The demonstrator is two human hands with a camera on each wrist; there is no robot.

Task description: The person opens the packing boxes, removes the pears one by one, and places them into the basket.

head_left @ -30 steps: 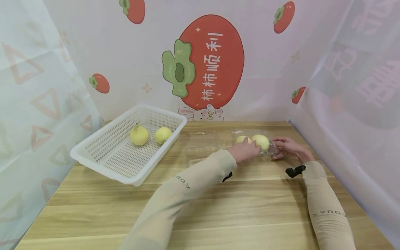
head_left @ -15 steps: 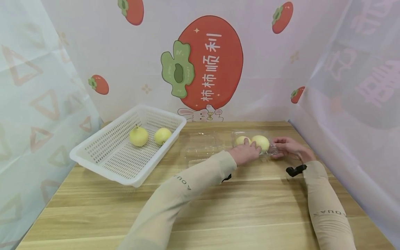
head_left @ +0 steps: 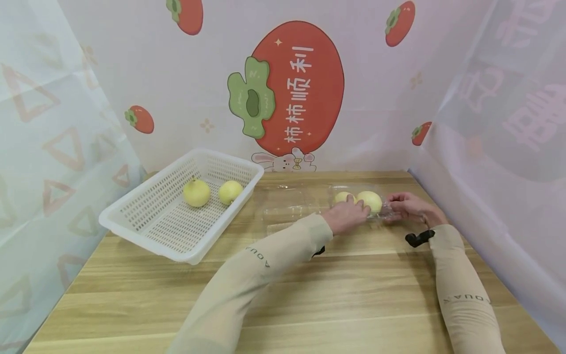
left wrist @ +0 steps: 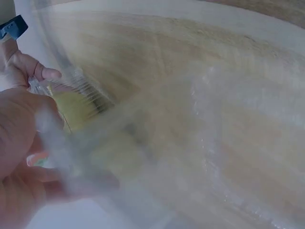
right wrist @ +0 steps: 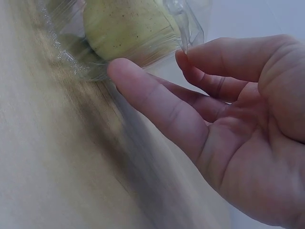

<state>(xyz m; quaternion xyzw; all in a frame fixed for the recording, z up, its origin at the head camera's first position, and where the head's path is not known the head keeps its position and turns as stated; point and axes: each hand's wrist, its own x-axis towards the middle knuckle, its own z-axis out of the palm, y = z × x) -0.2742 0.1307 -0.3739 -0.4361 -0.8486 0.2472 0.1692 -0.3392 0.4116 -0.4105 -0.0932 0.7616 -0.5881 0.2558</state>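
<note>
Two pale yellow pears lie in a clear plastic container [head_left: 338, 189] toward the back right of the table: a left pear [head_left: 342, 197] and a right pear [head_left: 370, 200]. My left hand [head_left: 347, 216] reaches over the container's near side and holds it, fingers against the pears; the left pear is partly hidden behind it. In the left wrist view blurred clear plastic covers part of the fingers. At the container's right end, my right hand [head_left: 411, 207] pinches the plastic rim between thumb and forefinger, while its other fingers [right wrist: 162, 105] stay loosely extended.
A white perforated basket [head_left: 146, 241] stands on the left of the wooden table [head_left: 336, 305], with two more pears [head_left: 196, 192] in it. Between basket and hands lies more clear plastic [head_left: 285, 199]. Printed cloth walls [head_left: 376, 123] enclose the back and sides.
My right hand shifts very slightly, and its fingers now pinch the plastic rim a little differently. The left hand, the pears and the basket stay nearly where they were.
</note>
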